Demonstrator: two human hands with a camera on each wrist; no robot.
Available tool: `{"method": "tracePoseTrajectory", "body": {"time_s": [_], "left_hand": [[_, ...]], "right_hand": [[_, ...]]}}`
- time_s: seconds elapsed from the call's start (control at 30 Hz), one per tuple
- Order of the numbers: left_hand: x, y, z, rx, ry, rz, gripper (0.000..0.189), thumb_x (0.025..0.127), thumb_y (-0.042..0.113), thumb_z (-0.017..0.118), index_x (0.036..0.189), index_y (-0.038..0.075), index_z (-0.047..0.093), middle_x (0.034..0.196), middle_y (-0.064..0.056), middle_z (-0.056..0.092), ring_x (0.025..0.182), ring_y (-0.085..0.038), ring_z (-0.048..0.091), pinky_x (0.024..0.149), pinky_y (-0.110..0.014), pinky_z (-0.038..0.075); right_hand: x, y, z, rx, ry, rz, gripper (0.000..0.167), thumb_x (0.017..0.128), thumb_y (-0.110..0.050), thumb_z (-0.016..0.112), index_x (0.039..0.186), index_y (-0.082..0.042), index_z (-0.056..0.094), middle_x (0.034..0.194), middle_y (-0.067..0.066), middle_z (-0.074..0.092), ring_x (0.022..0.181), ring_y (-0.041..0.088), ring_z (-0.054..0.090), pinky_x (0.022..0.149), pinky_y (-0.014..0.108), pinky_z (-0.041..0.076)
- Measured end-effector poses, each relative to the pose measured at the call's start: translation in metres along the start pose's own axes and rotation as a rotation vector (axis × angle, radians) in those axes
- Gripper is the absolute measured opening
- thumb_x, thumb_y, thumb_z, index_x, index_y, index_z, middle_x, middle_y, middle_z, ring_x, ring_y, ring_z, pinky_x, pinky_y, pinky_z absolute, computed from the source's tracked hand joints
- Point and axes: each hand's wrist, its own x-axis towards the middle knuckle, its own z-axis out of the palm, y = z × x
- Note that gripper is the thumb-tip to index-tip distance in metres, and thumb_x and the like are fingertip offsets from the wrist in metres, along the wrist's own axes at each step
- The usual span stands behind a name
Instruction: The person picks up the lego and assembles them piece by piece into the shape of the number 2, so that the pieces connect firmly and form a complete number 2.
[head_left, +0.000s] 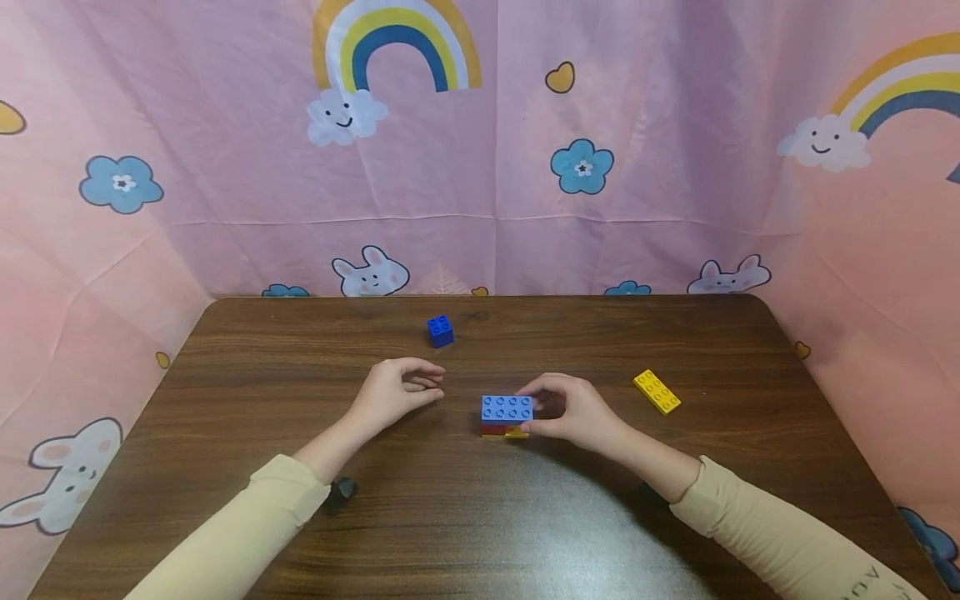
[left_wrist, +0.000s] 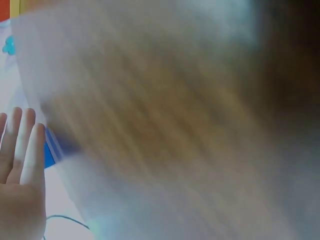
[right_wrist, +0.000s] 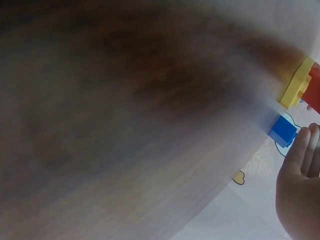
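A small stack of toy building bricks stands near the middle of the table, with a light blue brick point(head_left: 507, 408) on top, a red brick point(head_left: 492, 430) beneath it and a yellow piece point(head_left: 514, 433) at the bottom. My right hand point(head_left: 576, 415) pinches the stack's right end, thumb in front and fingers behind. The yellow piece point(right_wrist: 296, 86) and red brick point(right_wrist: 313, 92) show at the right edge of the right wrist view. Left of the stack, my left hand point(head_left: 399, 392) is held apart from it, fingers loosely bent around nothing.
A dark blue square brick point(head_left: 441, 332) lies behind my left hand. To the right of my right hand is a flat yellow brick point(head_left: 657, 392). The brown wooden table point(head_left: 450, 525) meets a pink patterned curtain point(head_left: 645, 125) at its back edge.
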Motion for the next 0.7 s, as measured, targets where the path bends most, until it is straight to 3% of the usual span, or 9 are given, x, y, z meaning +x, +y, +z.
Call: {"method": "tracePoseTrajectory", "body": {"time_s": [0.23, 0.43, 0.7], "left_hand": [[0.008, -0.003, -0.008, -0.01, 0.054, -0.045, 0.03, 0.092, 0.006, 0.082, 0.121, 0.0, 0.077, 0.115, -0.019, 0.079, 0.102, -0.031, 0.08, 0.086, -0.031, 0.066], [0.015, -0.005, -0.013, -0.001, 0.081, -0.047, 0.03, 0.093, 0.006, 0.082, 0.121, -0.002, 0.076, 0.116, -0.02, 0.079, 0.102, -0.032, 0.08, 0.088, -0.032, 0.066], [0.024, -0.009, -0.018, 0.019, 0.131, -0.049, 0.028, 0.094, 0.008, 0.081, 0.12, -0.002, 0.076, 0.12, -0.021, 0.078, 0.103, -0.034, 0.08, 0.092, -0.043, 0.065]], "right_hand": [[0.0, 0.001, 0.0, -0.001, 0.001, -0.015, 0.037, 0.085, -0.009, 0.09, 0.119, -0.006, 0.076, 0.115, 0.01, 0.076, 0.1, 0.021, 0.069, 0.091, 0.035, 0.064], [0.0, 0.002, 0.001, -0.006, 0.003, -0.024, 0.036, 0.085, -0.009, 0.09, 0.119, -0.006, 0.076, 0.114, 0.01, 0.076, 0.098, 0.019, 0.069, 0.09, 0.033, 0.064], [0.001, 0.001, 0.001, -0.007, 0.006, -0.024, 0.037, 0.084, -0.008, 0.09, 0.119, -0.005, 0.076, 0.114, 0.011, 0.077, 0.1, 0.023, 0.07, 0.091, 0.037, 0.064]]}}
